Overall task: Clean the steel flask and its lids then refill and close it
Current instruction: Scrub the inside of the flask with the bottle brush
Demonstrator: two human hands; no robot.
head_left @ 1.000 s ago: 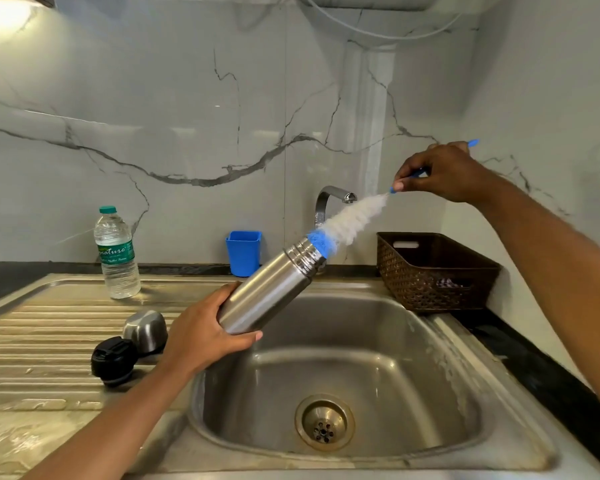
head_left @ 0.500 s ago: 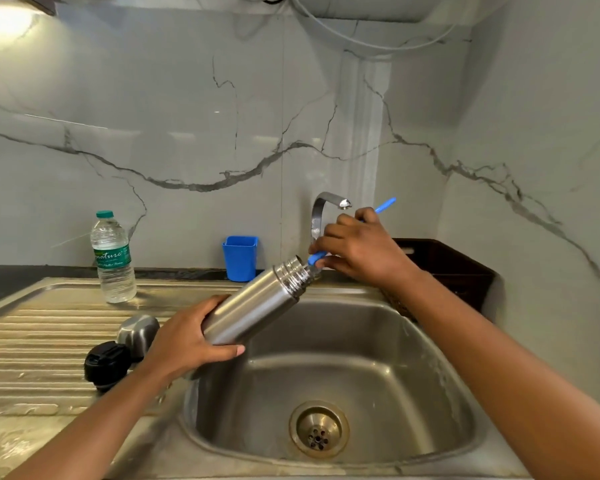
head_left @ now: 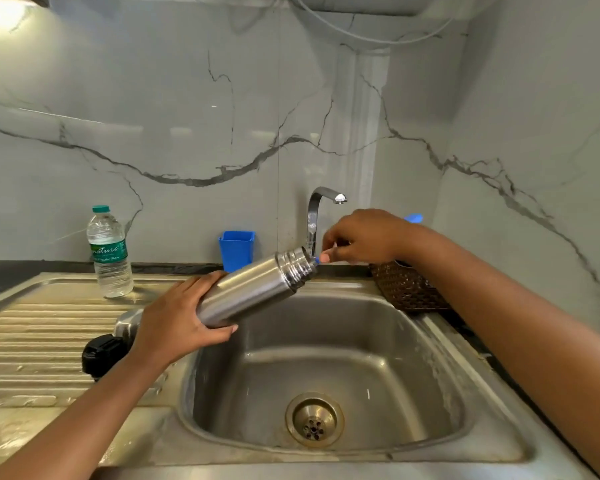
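Observation:
My left hand [head_left: 175, 323] grips the base of the steel flask [head_left: 257, 287], which is tilted over the sink [head_left: 440, 344] with its open threaded mouth up and to the right. My right hand [head_left: 362, 237] pinches the blue handle of a bottle brush [head_left: 413, 218] right at the flask's mouth; the bristles are hidden inside the flask. On the draining board [head_left: 42, 327] to the left lie the black inner lid [head_left: 101, 355] and the steel cup lid [head_left: 127, 322], both partly hidden behind my left wrist.
A plastic water bottle [head_left: 109, 252] stands at the back left of the draining board. A blue cup [head_left: 237, 249] sits by the wall beside the tap [head_left: 321, 209]. A brown woven basket [head_left: 407, 289] stands at the sink's right rim, under my right forearm.
My right hand has pushed the brush down from fully drawn out to deep inside the flask. The flask has tipped a little flatter in my left hand.

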